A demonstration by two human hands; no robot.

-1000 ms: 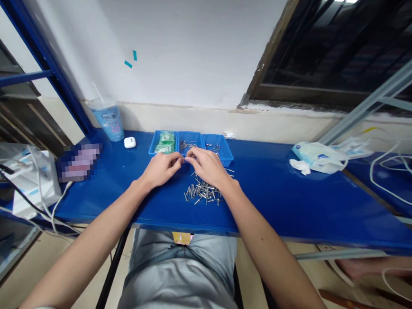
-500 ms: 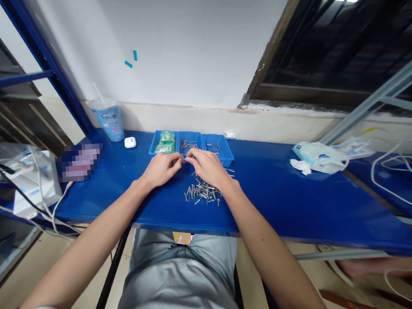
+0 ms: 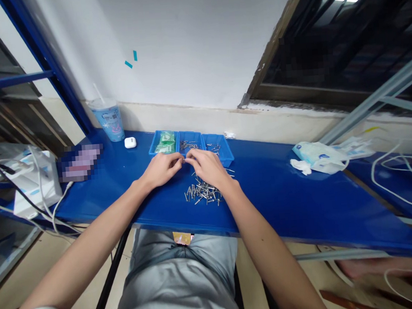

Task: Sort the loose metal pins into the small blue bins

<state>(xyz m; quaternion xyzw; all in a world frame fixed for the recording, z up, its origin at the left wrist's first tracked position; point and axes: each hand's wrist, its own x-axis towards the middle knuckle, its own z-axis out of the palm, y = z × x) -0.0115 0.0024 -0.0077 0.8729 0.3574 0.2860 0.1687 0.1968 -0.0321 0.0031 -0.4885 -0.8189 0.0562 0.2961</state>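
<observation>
My left hand [image 3: 164,169] and my right hand [image 3: 207,166] meet fingertip to fingertip above the blue table, just in front of the small bins. Thumb and fingers are pinched on both; whatever is between them is too small and hidden to name. Beneath and beside my right hand lies a loose pile of thin, shiny metal fasteners [image 3: 204,192], like screws or rivets. Similar metal pieces lie in the middle blue bin [image 3: 201,137] and in the right blue bin [image 3: 230,156]. Green-and-clear plastic packets [image 3: 165,141] fill the left blue bin [image 3: 152,147].
A blue patterned cup [image 3: 109,121] with a straw and a white earphone case [image 3: 130,142] stand at the back left. White power strips with cables [image 3: 37,182] crowd the left end. A tissue pack [image 3: 318,157] lies at the right, near a metal frame bar [image 3: 365,99].
</observation>
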